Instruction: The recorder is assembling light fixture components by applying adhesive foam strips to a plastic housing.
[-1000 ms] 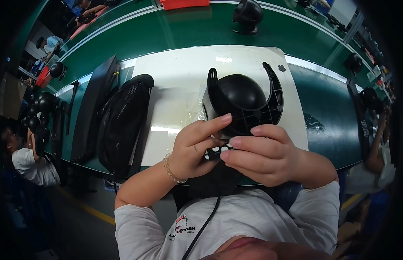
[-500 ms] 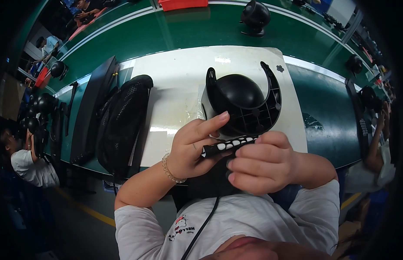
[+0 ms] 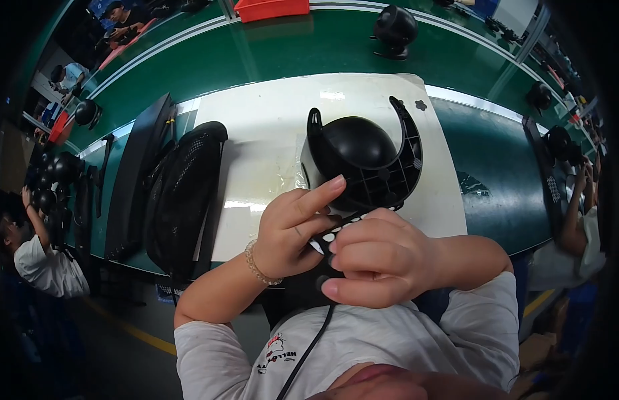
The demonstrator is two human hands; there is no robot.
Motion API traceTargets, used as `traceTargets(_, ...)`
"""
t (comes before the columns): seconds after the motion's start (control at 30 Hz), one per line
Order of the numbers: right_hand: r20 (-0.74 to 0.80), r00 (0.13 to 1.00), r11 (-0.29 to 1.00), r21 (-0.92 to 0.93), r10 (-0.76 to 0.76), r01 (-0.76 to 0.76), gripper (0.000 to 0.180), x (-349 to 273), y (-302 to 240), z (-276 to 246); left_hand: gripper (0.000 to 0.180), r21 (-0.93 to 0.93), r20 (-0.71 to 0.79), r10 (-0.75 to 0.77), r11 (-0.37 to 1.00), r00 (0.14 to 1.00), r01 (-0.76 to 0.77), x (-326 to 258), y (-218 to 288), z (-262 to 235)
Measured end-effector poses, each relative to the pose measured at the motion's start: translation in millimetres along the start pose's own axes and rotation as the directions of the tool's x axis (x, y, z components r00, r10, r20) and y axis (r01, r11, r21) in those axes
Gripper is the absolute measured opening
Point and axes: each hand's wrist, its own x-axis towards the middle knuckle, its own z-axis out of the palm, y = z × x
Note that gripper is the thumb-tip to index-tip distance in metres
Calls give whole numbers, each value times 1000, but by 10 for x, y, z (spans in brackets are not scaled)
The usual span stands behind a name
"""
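Note:
In front of me, a black sheet with white oval spots [image 3: 329,237] is curled between my two hands. My left hand [image 3: 287,230] grips its left end, with the index finger stretched out over it. The right hand [image 3: 383,259] is closed with its fingers against the sheet and hides much of it. Just beyond lies a black round-bodied plastic housing [image 3: 358,143] with two curved horn-like arms and a ribbed underside, where small dark pads show. My left fingertip looks close to its near edge; whether it touches, I cannot tell.
A white board [image 3: 263,153] lies under the housing, with a flower-shaped dark pad [image 3: 421,105] on it. To the left are a black mesh bag [image 3: 186,193] and a long black panel [image 3: 139,177]. Beyond are a round black device [image 3: 395,30] and a red bin [image 3: 273,8]. People work at both sides.
My right hand has moved left and slightly lower along the spotted sheet, covering more of its white ovals. My left hand keeps its grip. The whole view has shifted slightly.

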Motion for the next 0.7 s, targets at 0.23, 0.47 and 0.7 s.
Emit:
traceTargets(0.23,56,995,948,304,81,-94,23,99,84,-178,27,-15,-8,-101,995,995,101,0,64,-12)
traceTargets(0.47,38,843,791,324,537,-519,52,214,289,-276,24,-1,70,-145,989,987,145,-19,58,-7)
traceTargets(0.7,232,668,585,339,707,-737,50,353,272,-338,24,18,76,-125,992,989,124,-7,62,-24)
